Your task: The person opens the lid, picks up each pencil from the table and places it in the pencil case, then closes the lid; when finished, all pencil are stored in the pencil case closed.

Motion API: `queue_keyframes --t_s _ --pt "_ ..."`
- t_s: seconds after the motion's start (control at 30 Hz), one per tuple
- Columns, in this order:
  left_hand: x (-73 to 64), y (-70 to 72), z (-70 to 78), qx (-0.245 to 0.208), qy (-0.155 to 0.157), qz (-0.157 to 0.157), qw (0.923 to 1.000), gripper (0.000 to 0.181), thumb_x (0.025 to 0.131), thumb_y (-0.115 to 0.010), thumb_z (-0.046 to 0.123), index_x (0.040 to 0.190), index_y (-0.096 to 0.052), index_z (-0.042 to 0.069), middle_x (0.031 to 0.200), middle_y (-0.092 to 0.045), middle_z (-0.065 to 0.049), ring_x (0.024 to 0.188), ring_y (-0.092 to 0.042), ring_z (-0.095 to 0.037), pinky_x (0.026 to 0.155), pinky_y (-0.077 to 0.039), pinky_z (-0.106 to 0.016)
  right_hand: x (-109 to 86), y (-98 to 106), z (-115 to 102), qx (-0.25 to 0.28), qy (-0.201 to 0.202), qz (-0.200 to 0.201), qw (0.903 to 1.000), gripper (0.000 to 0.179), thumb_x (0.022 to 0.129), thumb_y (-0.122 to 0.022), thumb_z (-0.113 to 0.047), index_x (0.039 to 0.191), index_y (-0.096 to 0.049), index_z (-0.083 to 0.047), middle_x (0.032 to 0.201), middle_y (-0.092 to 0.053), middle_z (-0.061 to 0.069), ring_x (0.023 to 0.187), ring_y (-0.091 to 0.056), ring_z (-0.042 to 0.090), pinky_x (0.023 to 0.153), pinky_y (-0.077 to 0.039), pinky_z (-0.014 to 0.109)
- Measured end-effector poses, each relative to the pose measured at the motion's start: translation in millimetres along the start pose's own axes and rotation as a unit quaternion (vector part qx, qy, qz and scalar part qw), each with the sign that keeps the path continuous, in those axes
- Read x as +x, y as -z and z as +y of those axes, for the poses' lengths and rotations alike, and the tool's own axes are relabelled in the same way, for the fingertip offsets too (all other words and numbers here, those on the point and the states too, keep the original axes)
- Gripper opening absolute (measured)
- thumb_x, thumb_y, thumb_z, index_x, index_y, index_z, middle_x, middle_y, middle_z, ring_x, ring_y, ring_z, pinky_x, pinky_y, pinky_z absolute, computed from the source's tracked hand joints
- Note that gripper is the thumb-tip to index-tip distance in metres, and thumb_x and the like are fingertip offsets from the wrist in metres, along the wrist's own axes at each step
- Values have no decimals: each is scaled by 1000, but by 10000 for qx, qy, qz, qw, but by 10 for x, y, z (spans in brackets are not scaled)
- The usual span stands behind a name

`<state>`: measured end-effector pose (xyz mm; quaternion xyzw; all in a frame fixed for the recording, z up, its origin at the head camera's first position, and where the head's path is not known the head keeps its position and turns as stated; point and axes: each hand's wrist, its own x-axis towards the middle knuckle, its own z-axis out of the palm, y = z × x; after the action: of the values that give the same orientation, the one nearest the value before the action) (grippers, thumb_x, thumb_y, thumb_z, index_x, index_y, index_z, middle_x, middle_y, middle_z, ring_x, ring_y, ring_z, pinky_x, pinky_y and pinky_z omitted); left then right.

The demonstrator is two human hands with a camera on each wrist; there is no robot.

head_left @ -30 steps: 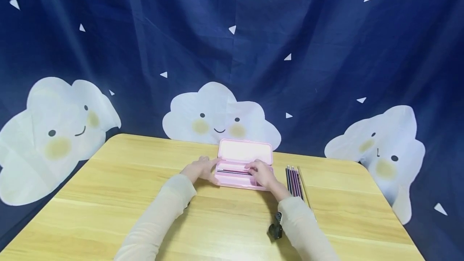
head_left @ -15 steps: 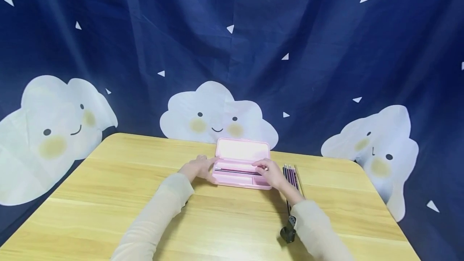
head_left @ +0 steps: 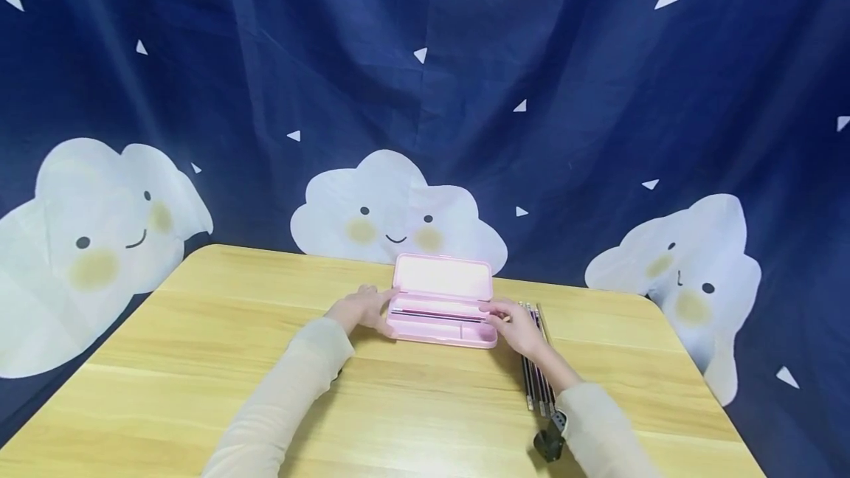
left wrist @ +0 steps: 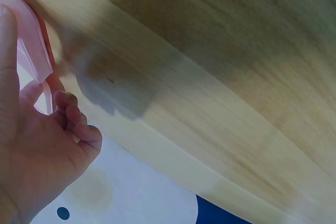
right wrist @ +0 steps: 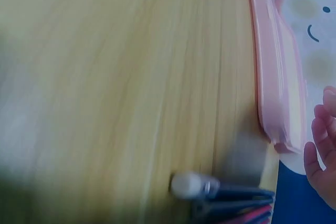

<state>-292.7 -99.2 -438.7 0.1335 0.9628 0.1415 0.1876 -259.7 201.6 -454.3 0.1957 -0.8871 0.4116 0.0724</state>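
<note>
A pink pencil case (head_left: 425, 330) lies with its lid (head_left: 443, 276) raised near the back of the table; a couple of dark pencils (head_left: 434, 315) lie lengthwise inside. My left hand (head_left: 361, 310) grips the case's left end between thumb and forefinger; in the left wrist view its other fingers (left wrist: 81, 132) are curled beside the pink wall (left wrist: 34, 38). At the case's right end is my right hand (head_left: 521, 328), fingertips by the pencil ends. The right wrist view shows that hand (right wrist: 325, 153) with loosely bent fingers and nothing visible in them.
Several dark pencils (head_left: 536, 382) lie side by side on the wooden table (head_left: 412, 404), right of the case and partly under my right forearm. A gold-coloured stick (head_left: 543, 321) lies beside them. A blue cloud-patterned curtain (head_left: 571, 57) hangs behind the table.
My right hand has moved rightward along the pencils in the case to its right end, uncovering more of the pencils and the small front compartment. My left hand keeps its hold.
</note>
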Motion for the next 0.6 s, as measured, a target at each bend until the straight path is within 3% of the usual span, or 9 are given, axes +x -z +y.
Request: queue_keyframes --t_s 0.27,0.37,0.5,0.6 --pt "-23 35 -9 20 -47 -19 10000 98 64 -77 48 145 -27 23 140 -29 -28 129 -27 -40 96 -33 -61 -99 168 72 -88 158 107 9998 17 81 -61 4 97 -67 5 88 -64 15 72 -49 11 63 -43 23" --pt "-32 50 -1 49 -49 -47 10000 99 65 -77 48 145 -25 22 141 -28 -28 130 -26 -40 96 -32 -61 -150 244 109 -121 96 156 9998 16 82 -60 4 97 -67 6 90 -64 16 77 -52 18 67 -45 28" --pt "-22 43 4 64 -56 -80 9999 99 65 -76 49 145 -25 22 141 -28 -28 130 -26 -40 97 -32 -60 -222 333 173 -186 -107 247 9995 17 82 -61 2 98 -67 5 99 -65 20 99 -55 38 87 -45 45" --pt "-10 27 -6 46 -70 -92 9999 100 65 -76 50 145 -24 22 141 -27 -29 130 -25 -40 97 -32 -60 -268 388 217 -204 -307 286 9989 18 83 -61 0 99 -66 5 101 -65 20 101 -56 38 88 -45 46"
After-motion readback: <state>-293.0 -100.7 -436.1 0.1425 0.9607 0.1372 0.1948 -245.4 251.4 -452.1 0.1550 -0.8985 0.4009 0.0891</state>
